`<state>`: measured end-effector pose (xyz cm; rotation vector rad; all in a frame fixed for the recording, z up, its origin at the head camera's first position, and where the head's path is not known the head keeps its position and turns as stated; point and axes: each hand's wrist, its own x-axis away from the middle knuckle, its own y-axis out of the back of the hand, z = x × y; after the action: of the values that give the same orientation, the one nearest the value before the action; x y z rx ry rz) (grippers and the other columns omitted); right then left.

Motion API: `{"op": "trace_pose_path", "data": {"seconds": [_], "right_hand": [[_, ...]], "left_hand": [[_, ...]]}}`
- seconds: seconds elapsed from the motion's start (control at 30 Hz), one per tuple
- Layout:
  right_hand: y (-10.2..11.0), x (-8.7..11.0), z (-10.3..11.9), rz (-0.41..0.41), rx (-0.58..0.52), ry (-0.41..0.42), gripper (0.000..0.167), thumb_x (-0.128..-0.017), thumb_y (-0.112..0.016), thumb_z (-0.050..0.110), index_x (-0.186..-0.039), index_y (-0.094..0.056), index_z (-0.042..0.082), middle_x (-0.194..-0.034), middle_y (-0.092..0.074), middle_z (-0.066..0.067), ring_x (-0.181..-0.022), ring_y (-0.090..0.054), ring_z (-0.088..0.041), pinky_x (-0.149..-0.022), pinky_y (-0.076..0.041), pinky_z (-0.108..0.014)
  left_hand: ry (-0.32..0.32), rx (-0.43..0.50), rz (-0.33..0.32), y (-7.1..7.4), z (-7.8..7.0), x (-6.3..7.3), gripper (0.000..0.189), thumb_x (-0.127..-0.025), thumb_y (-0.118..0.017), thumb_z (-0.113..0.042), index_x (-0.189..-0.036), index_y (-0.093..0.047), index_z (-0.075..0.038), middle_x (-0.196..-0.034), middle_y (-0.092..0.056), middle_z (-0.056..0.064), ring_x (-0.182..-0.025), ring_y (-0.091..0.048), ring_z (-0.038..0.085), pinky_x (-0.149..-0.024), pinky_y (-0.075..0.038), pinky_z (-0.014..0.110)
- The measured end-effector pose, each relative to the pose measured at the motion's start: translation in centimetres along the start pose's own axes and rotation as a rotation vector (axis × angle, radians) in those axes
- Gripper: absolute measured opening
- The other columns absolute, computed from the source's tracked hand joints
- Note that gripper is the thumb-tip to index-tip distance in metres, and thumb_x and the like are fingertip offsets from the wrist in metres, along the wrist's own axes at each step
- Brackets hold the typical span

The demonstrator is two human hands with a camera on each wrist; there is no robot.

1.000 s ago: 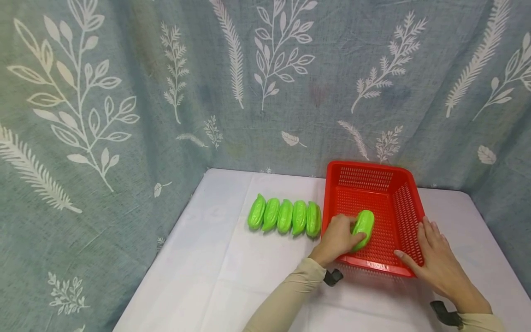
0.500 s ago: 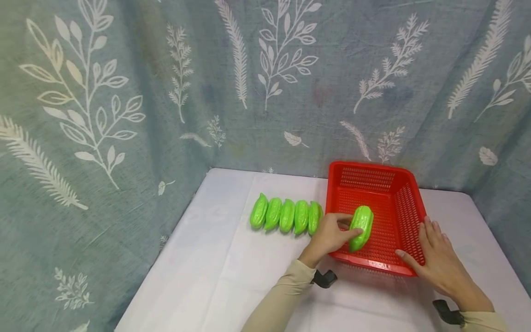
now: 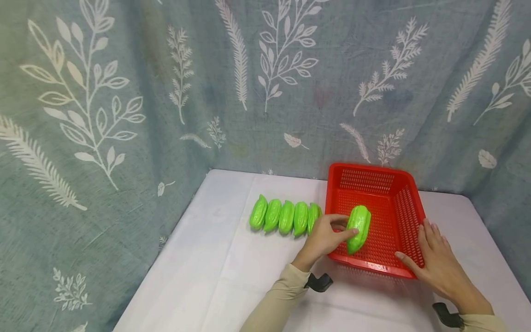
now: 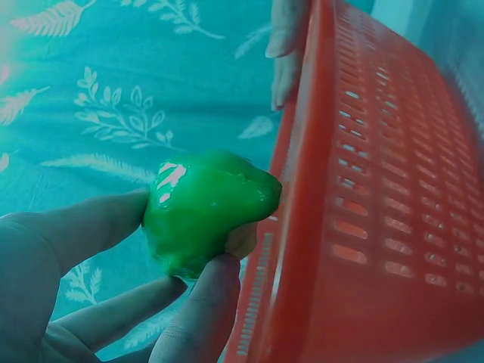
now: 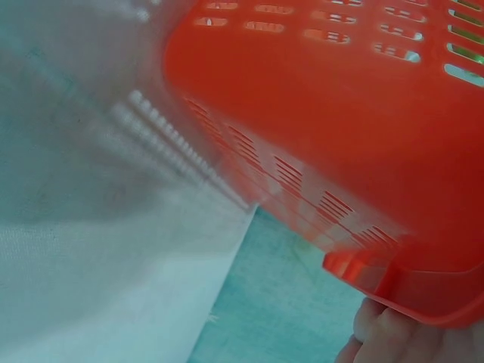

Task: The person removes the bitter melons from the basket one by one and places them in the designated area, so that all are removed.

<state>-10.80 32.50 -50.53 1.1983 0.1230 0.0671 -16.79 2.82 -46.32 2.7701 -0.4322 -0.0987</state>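
Note:
My left hand (image 3: pixel 325 237) pinches a glossy, ridged green toy vegetable (image 3: pixel 358 229), shaped like a bitter melon, between thumb and fingers. It is held over the front left part of the red basket (image 3: pixel 375 267). In the left wrist view, the vegetable's narrow tip (image 4: pixel 261 195) overlaps the basket rim (image 4: pixel 302 151). My right hand (image 3: pixel 439 263) rests at the basket's front right corner, fingers straight along the right rim and thumb stretched over the front rim. In the right wrist view, the fingertips (image 5: pixel 393 333) show at the rim's edge.
Several matching green toy vegetables (image 3: pixel 286 217) lie in a row on the white tablecloth (image 3: pixel 232 267), left of the basket. My left hand partly covers the nearest one. A grey-green leaf-patterned curtain (image 3: pixel 265 133) hangs behind the table and along its left side.
My left hand has raised the toy vegetable from low in the basket and drawn it slightly left, tilting it more upright. My right hand has kept its place at the corner.

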Motion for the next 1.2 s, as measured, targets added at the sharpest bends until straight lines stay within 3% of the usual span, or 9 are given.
{"op": "trace_pose_path", "data": {"seconds": [0.3, 0.57, 0.8, 1.03, 1.2], "right_hand": [[0.2, -0.3, 0.0, -0.025, 0.005, 0.014, 0.111, -0.098, -0.053, 0.063, -0.159, -0.001, -0.013, -0.168, 0.006, -0.036, -0.157, 0.009, -0.054, -0.125, 0.018, -0.061], [0.0, -0.2, -0.2, -0.035, 0.002, 0.026, 0.11, -0.098, -0.055, 0.061, -0.16, -0.001, -0.012, -0.169, 0.005, -0.035, -0.157, 0.005, -0.054, -0.126, 0.008, -0.069], [-0.1, -0.1, -0.3, -0.041, -0.002, 0.033, 0.108, -0.099, -0.055, 0.059, -0.16, -0.002, -0.012, -0.169, 0.004, -0.035, -0.157, 0.005, -0.053, -0.127, 0.012, -0.065], [0.3, -0.2, -0.1, -0.015, -0.001, 0.015, 0.109, -0.099, -0.055, 0.06, -0.16, 0.001, -0.012, -0.168, 0.005, -0.036, -0.157, 0.005, -0.055, -0.124, 0.002, -0.073], [0.4, -0.2, 0.0, -0.004, 0.001, 0.005, 0.11, -0.099, -0.054, 0.06, -0.16, 0.002, -0.012, -0.168, 0.005, -0.037, -0.156, 0.006, -0.056, -0.124, 0.002, -0.074]], "left_hand": [[-0.023, 0.098, 0.005, 1.2, 0.1, 0.3, 0.047, -0.091, -0.08, -0.034, -0.131, -0.07, -0.011, -0.122, -0.075, 0.006, -0.101, -0.071, 0.008, -0.079, -0.058, 0.02], [-0.01, 0.128, -0.034, 2.5, 0.4, 0.7, 0.049, -0.092, -0.078, -0.037, -0.133, -0.069, -0.012, -0.119, -0.075, 0.005, -0.108, -0.072, 0.015, -0.081, -0.059, 0.023], [0.004, 0.162, -0.065, 3.4, 0.6, 1.0, 0.05, -0.091, -0.079, -0.038, -0.133, -0.069, -0.012, -0.119, -0.076, 0.006, -0.11, -0.072, 0.017, -0.081, -0.06, 0.025], [0.013, 0.225, -0.071, 4.4, 1.0, 1.3, 0.046, -0.092, -0.078, -0.035, -0.133, -0.069, -0.014, -0.119, -0.074, 0.007, -0.091, -0.07, 0.012, -0.063, -0.057, 0.027], [-0.005, 0.22, -0.101, 5.1, 1.1, 1.4, 0.046, -0.092, -0.078, -0.033, -0.132, -0.069, -0.012, -0.12, -0.073, 0.011, -0.102, -0.073, 0.021, -0.065, -0.059, 0.028]]}}
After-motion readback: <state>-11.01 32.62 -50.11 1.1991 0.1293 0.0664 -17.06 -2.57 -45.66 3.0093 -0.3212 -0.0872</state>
